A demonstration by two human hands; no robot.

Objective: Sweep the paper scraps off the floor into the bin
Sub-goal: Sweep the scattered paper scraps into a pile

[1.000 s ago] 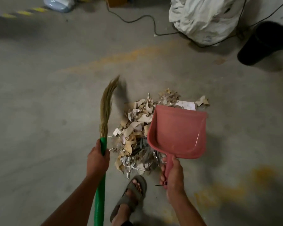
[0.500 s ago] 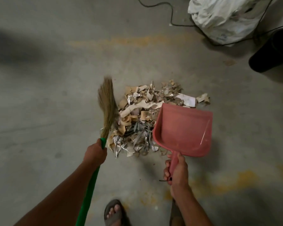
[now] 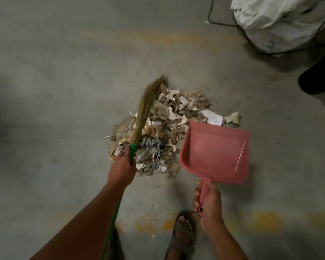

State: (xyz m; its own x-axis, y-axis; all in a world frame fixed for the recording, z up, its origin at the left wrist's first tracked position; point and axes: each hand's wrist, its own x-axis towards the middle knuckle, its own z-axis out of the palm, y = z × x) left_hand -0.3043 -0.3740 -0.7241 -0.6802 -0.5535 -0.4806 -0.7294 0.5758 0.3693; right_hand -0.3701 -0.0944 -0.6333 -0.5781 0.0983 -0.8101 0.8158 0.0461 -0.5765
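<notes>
A heap of torn paper scraps (image 3: pixel 169 121) lies on the concrete floor (image 3: pixel 54 91). My left hand (image 3: pixel 122 166) grips the green handle of a straw broom (image 3: pixel 146 107), whose bristles lean over the left side of the heap. My right hand (image 3: pixel 208 203) holds the handle of a pink dustpan (image 3: pixel 216 152), which sits at the heap's right edge with nothing inside it. The black bin (image 3: pixel 319 77) lies at the right edge, cut off by the frame.
A crumpled white sack (image 3: pixel 281 21) sits at the top right with a black cable (image 3: pixel 221 23) running past it. My sandalled foot (image 3: pixel 182 235) stands below the dustpan. Faded yellow paint marks cross the floor near and far.
The broom has swung from left of the heap onto its left side. The dustpan stays at the right edge. The view has shifted, pushing the sack and bin further toward the corner.
</notes>
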